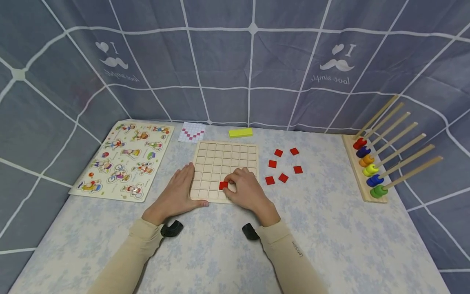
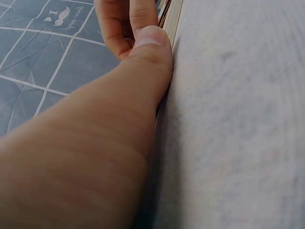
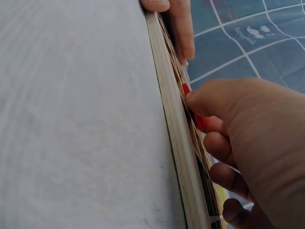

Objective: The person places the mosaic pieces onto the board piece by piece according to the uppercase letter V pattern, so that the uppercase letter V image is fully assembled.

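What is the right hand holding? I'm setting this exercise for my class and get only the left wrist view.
Observer: The right hand pinches a red tile at the near rows of the gridded board.

Operator: How many more like it can pupils use?

Observer: Six loose tiles lie spread out to the right of the board.

Operator: Is there any pattern for them to look at?

Observer: Yes, a small printed card just beyond the board's far left corner shows pink squares in a zigzag.
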A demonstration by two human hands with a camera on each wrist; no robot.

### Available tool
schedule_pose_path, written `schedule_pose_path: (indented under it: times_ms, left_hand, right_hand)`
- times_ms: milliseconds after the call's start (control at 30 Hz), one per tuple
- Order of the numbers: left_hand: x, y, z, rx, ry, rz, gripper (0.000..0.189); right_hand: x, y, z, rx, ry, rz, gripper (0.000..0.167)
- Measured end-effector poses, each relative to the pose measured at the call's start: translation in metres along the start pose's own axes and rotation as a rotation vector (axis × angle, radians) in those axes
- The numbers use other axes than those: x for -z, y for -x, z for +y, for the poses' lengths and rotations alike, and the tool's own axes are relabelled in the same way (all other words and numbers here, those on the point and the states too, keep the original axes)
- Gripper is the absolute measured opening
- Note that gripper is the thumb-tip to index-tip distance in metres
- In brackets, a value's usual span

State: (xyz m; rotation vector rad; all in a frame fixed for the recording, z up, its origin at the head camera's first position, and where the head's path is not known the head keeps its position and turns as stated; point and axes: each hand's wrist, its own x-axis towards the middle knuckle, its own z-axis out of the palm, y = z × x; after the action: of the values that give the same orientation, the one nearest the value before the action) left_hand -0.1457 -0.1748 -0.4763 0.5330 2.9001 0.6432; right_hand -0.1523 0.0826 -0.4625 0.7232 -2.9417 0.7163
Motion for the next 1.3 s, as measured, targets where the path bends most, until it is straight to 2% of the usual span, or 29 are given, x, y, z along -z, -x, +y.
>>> schedule_pose_path:
  times_ms: [900,1133,1300]
  left_hand:
    - [0.001,0.001,0.002,-0.007,-0.007,-0.009,0.136]
    - [0.002,0.001,0.001,0.003,-0.007,-0.009,0.136]
    - [0.002,0.0,0.001,0.008,-0.004,-0.012,0.136]
  right_hand:
    - [0.0,0.0,0.0,-0.035,-0.067,0.005,0.018]
    - [0.003,0.0,0.005,-0.023,-0.112,-0.034,0.031]
    - [0.016,0.009,0.018,-0.042,-0.209,-0.023,0.043]
